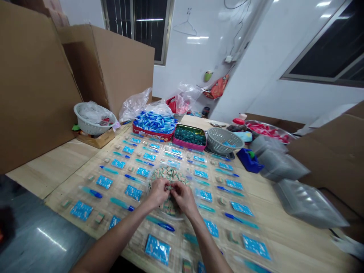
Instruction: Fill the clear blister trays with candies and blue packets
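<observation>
A clear round bowl (148, 186) full of small striped blocks (169, 173), which look like erasers, stands in front of me. Over it my left hand (158, 192) and my right hand (184, 195) meet, fingertips pinched together. They seem to hold one of the small blocks between them, though the fingers mostly cover it. Around the bowl lie rows of clear plastic trays with blue printed packets (158, 249) and blue pens (160, 223). Some compartments also hold a striped block (99, 218).
Behind the trays stand a red tin of blue pens (155, 125), a pink-rimmed box of dark teal pieces (190, 136) and a grey colander (224, 140). To the right are a blue bin (249, 161) and stacked clear trays (308, 203). Cardboard boxes (122, 64) rise at left.
</observation>
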`<state>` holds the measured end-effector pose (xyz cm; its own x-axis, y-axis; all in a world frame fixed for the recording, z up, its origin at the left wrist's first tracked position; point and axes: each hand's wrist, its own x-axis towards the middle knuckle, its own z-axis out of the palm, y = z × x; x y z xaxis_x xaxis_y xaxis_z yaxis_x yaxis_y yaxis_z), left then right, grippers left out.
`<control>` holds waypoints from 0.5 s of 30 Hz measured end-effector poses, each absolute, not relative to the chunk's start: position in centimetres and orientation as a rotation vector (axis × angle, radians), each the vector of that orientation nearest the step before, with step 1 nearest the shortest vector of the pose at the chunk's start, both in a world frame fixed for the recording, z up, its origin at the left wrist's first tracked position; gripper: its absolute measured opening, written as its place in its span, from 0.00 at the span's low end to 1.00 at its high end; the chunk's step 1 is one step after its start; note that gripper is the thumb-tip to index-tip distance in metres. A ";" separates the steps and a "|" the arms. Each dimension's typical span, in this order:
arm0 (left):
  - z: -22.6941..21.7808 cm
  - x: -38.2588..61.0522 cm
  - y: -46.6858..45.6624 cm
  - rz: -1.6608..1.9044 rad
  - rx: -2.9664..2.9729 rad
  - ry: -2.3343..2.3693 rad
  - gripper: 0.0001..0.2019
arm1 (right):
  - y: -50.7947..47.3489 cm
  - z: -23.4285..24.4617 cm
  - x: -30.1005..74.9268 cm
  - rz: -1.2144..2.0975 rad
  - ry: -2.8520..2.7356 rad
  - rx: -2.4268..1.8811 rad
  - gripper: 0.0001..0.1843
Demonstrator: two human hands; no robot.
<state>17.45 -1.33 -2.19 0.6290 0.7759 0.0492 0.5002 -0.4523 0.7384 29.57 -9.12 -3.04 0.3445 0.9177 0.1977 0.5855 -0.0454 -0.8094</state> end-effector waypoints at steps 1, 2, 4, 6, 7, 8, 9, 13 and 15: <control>-2.2 17.4 -1.3 0.500 2.145 0.999 0.13 | -9.1 -3.1 29.6 0.477 -1.326 -1.738 0.10; -2.2 17.4 -1.3 0.498 2.146 1.005 0.13 | -9.2 -3.1 29.6 0.465 -1.305 -1.744 0.10; -2.2 17.4 -1.3 0.496 2.147 1.012 0.12 | -9.3 -3.1 29.6 0.439 -1.273 -1.758 0.09; -2.2 17.5 -1.3 0.496 2.147 1.012 0.12 | -9.3 -3.1 29.6 0.441 -1.272 -1.761 0.08; -2.2 17.5 -1.3 0.497 2.146 1.010 0.12 | -9.4 -3.0 29.6 0.456 -1.280 -1.755 0.08; -2.1 17.5 -1.3 0.500 2.144 1.009 0.12 | -9.4 -2.9 29.5 0.476 -1.289 -1.746 0.08; -2.1 17.5 -1.3 0.505 2.139 1.008 0.12 | -9.4 -2.8 29.5 0.492 -1.295 -1.736 0.09; -1.8 17.3 -1.3 0.541 2.090 1.014 0.09 | -9.6 -2.6 29.6 0.482 -1.292 -1.720 0.09; -1.6 17.1 -1.2 0.576 2.051 1.025 0.09 | -9.7 -2.6 29.6 0.443 -1.356 -1.743 0.09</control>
